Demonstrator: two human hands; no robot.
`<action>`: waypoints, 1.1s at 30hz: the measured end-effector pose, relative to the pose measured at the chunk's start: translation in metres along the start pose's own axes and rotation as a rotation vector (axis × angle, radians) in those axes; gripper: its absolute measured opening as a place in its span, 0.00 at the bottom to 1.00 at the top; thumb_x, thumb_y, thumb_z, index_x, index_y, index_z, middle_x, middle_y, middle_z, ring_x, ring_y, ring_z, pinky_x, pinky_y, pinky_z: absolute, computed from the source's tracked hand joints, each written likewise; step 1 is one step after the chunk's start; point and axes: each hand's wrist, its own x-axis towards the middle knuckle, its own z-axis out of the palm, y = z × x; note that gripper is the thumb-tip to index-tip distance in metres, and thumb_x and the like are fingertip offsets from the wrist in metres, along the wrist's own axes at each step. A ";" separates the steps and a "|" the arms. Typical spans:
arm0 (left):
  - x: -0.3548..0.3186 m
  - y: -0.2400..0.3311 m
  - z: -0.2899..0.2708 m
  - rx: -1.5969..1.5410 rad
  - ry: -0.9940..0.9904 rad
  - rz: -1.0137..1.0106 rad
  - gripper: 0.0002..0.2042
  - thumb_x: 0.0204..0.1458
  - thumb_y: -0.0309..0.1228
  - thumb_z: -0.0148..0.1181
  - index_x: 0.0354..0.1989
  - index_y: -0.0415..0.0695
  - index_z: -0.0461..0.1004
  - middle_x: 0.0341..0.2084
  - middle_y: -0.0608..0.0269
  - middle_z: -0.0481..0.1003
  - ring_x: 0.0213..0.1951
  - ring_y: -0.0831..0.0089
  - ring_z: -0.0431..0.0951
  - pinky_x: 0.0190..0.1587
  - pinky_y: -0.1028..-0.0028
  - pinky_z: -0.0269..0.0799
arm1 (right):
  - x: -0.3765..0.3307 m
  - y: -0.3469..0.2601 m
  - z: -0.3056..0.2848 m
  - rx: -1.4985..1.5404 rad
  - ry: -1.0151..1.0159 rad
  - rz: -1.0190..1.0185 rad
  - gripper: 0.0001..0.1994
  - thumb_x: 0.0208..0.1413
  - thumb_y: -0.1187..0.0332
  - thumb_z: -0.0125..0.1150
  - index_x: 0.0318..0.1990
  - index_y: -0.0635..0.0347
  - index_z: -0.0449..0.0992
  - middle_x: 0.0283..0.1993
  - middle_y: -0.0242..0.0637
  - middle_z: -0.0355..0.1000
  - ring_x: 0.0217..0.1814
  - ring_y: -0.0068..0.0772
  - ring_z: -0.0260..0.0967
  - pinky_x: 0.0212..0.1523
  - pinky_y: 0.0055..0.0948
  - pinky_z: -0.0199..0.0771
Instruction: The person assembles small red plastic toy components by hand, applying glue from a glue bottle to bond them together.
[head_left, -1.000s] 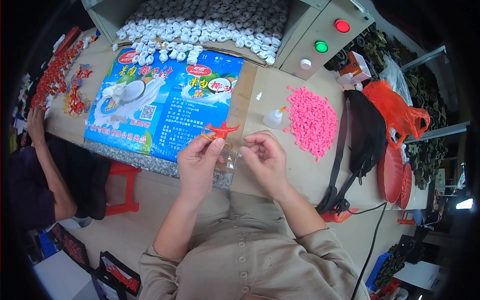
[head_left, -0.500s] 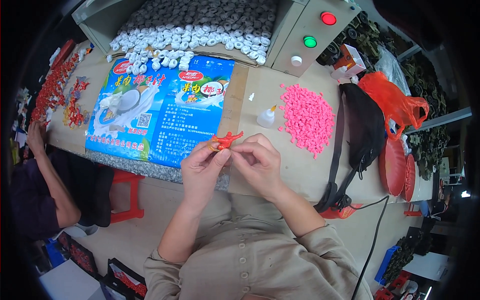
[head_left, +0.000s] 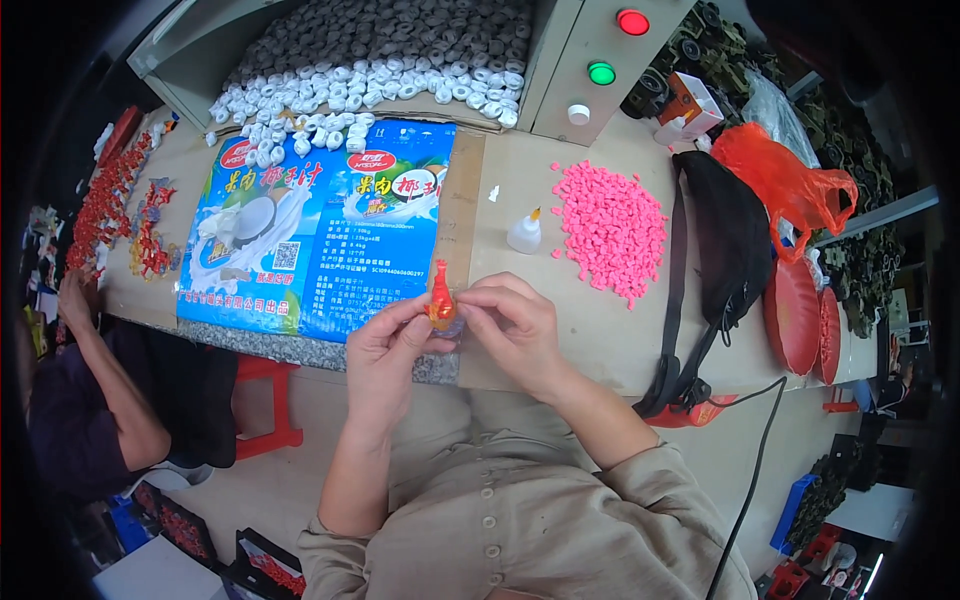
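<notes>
Red piece [head_left: 439,292], a small slim plastic part, stood upright between both hands just above the table's near edge [head_left: 560,375], on the near side of the blue bag [head_left: 320,230] spread flat over the table. Left hand [head_left: 385,350] pinched its lower end between thumb and forefinger, with what looked like a small clear part pressed against it; right hand [head_left: 515,325] closed its fingertips on the same spot from the other side, so both grips were pressed together on the piece. Both forearms rose from the lap, wrists bent inward, knuckles nearly meeting. To do this joining well, by the look of it, the fingers ought to hold the piece steady near its base and keep it square to the clear part, pressing evenly and not twisting the thin upper end. Right of the bag stood a small white glue bottle [head_left: 524,233], and farther right a heap of pink pellets [head_left: 610,228]. Beyond the bag lay a mass of white rings [head_left: 370,70]. A black pouch [head_left: 725,240] and an orange bag [head_left: 790,185] lay right of the pellets. Left of the bag, finished red pieces [head_left: 105,205] covered the table end, where another person's hand [head_left: 75,300] rested
</notes>
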 end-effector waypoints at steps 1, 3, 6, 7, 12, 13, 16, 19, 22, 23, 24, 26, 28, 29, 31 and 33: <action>0.000 -0.001 -0.001 0.031 0.015 0.039 0.09 0.47 0.19 0.49 0.38 0.35 0.68 0.41 0.57 0.65 0.37 0.73 0.71 0.33 0.77 0.73 | 0.000 0.001 0.001 -0.007 -0.025 -0.022 0.05 0.44 0.79 0.54 0.31 0.65 0.72 0.30 0.35 0.66 0.24 0.18 0.63 0.21 0.15 0.63; 0.000 -0.002 -0.001 0.064 0.028 0.078 0.09 0.45 0.18 0.51 0.36 0.35 0.69 0.40 0.56 0.66 0.36 0.73 0.72 0.31 0.79 0.73 | 0.000 0.001 0.001 -0.012 -0.046 -0.046 0.06 0.44 0.79 0.54 0.32 0.65 0.72 0.31 0.35 0.67 0.24 0.19 0.64 0.22 0.15 0.64; -0.002 -0.004 -0.002 0.138 0.055 0.096 0.09 0.41 0.16 0.54 0.33 0.36 0.68 0.39 0.58 0.66 0.36 0.75 0.70 0.33 0.80 0.70 | -0.002 -0.003 0.000 0.107 -0.161 0.109 0.07 0.45 0.82 0.51 0.34 0.68 0.70 0.35 0.37 0.66 0.33 0.22 0.66 0.32 0.17 0.69; 0.000 -0.005 -0.002 0.260 0.046 0.214 0.11 0.40 0.16 0.55 0.34 0.36 0.67 0.38 0.59 0.67 0.37 0.76 0.70 0.36 0.80 0.68 | -0.002 -0.003 0.000 0.175 -0.147 0.171 0.06 0.45 0.81 0.51 0.33 0.67 0.70 0.34 0.35 0.65 0.31 0.20 0.66 0.30 0.16 0.69; 0.000 0.010 0.012 0.077 -0.001 0.075 0.17 0.38 0.16 0.58 0.38 0.38 0.63 0.35 0.62 0.67 0.40 0.78 0.67 0.42 0.80 0.63 | 0.000 -0.001 -0.001 0.405 -0.135 0.233 0.06 0.44 0.83 0.51 0.30 0.65 0.64 0.33 0.32 0.60 0.35 0.17 0.63 0.34 0.16 0.66; -0.002 0.011 0.010 0.133 -0.035 0.043 0.18 0.37 0.16 0.58 0.39 0.38 0.63 0.34 0.63 0.67 0.40 0.78 0.67 0.41 0.80 0.64 | 0.000 -0.001 -0.001 0.410 -0.151 0.265 0.07 0.43 0.84 0.51 0.29 0.64 0.63 0.33 0.31 0.58 0.36 0.17 0.62 0.33 0.15 0.66; -0.004 0.013 0.007 0.262 -0.058 0.013 0.19 0.36 0.16 0.59 0.39 0.38 0.62 0.34 0.62 0.67 0.39 0.79 0.67 0.39 0.81 0.66 | -0.001 0.005 0.000 0.431 -0.179 0.308 0.07 0.43 0.83 0.52 0.28 0.63 0.62 0.31 0.30 0.58 0.34 0.15 0.62 0.30 0.13 0.66; -0.004 0.012 0.004 0.323 -0.046 0.037 0.20 0.36 0.16 0.58 0.40 0.38 0.62 0.34 0.61 0.67 0.38 0.79 0.68 0.37 0.82 0.67 | 0.001 0.007 -0.002 0.491 -0.221 0.424 0.07 0.45 0.82 0.52 0.29 0.62 0.61 0.29 0.29 0.60 0.30 0.14 0.63 0.27 0.13 0.67; -0.004 0.013 0.004 0.280 -0.004 0.081 0.20 0.36 0.15 0.58 0.40 0.38 0.61 0.33 0.61 0.68 0.36 0.79 0.69 0.35 0.83 0.67 | 0.004 0.001 -0.005 0.553 -0.229 0.570 0.06 0.47 0.80 0.51 0.31 0.62 0.61 0.27 0.30 0.62 0.28 0.15 0.63 0.24 0.14 0.66; -0.004 0.013 0.005 0.247 0.033 0.100 0.19 0.36 0.15 0.57 0.40 0.38 0.61 0.32 0.60 0.68 0.36 0.79 0.69 0.34 0.83 0.67 | 0.005 0.000 -0.006 0.569 -0.208 0.612 0.06 0.48 0.79 0.51 0.32 0.63 0.62 0.26 0.31 0.63 0.27 0.15 0.64 0.24 0.14 0.66; -0.003 0.013 0.004 0.249 0.035 0.101 0.19 0.36 0.15 0.57 0.40 0.38 0.61 0.32 0.60 0.68 0.36 0.79 0.69 0.34 0.83 0.67 | 0.006 -0.001 -0.008 0.572 -0.210 0.611 0.06 0.48 0.79 0.51 0.32 0.63 0.62 0.26 0.31 0.63 0.27 0.15 0.64 0.24 0.14 0.66; -0.004 0.011 0.002 0.226 0.080 0.101 0.19 0.37 0.14 0.56 0.40 0.38 0.60 0.33 0.60 0.68 0.36 0.78 0.70 0.36 0.82 0.67 | 0.006 -0.002 -0.013 0.706 -0.228 0.548 0.07 0.48 0.79 0.50 0.35 0.63 0.63 0.28 0.33 0.65 0.29 0.19 0.65 0.29 0.19 0.68; -0.002 0.008 0.001 0.209 0.096 0.106 0.20 0.38 0.14 0.55 0.41 0.39 0.58 0.33 0.59 0.69 0.36 0.78 0.70 0.37 0.82 0.67 | 0.005 -0.003 -0.012 0.705 -0.239 0.531 0.08 0.48 0.79 0.50 0.37 0.64 0.64 0.28 0.33 0.65 0.29 0.18 0.65 0.29 0.19 0.68; -0.001 0.007 0.001 0.188 0.109 0.111 0.20 0.39 0.14 0.54 0.42 0.40 0.57 0.33 0.59 0.69 0.36 0.78 0.70 0.38 0.81 0.66 | 0.004 -0.003 -0.012 0.701 -0.249 0.515 0.08 0.48 0.78 0.50 0.38 0.64 0.64 0.28 0.32 0.65 0.30 0.18 0.65 0.29 0.18 0.68; -0.001 0.006 0.000 0.162 0.108 0.109 0.21 0.40 0.14 0.53 0.43 0.40 0.56 0.33 0.58 0.69 0.36 0.78 0.70 0.38 0.81 0.66 | 0.001 -0.004 -0.004 0.630 -0.229 0.443 0.08 0.48 0.76 0.52 0.37 0.65 0.65 0.28 0.32 0.64 0.29 0.16 0.64 0.28 0.17 0.68; 0.000 0.004 0.001 0.135 0.106 0.106 0.21 0.41 0.14 0.53 0.44 0.41 0.55 0.33 0.58 0.69 0.36 0.78 0.70 0.39 0.81 0.65 | 0.000 -0.001 0.001 0.557 -0.208 0.371 0.08 0.48 0.75 0.53 0.37 0.66 0.65 0.28 0.31 0.63 0.29 0.15 0.64 0.27 0.16 0.68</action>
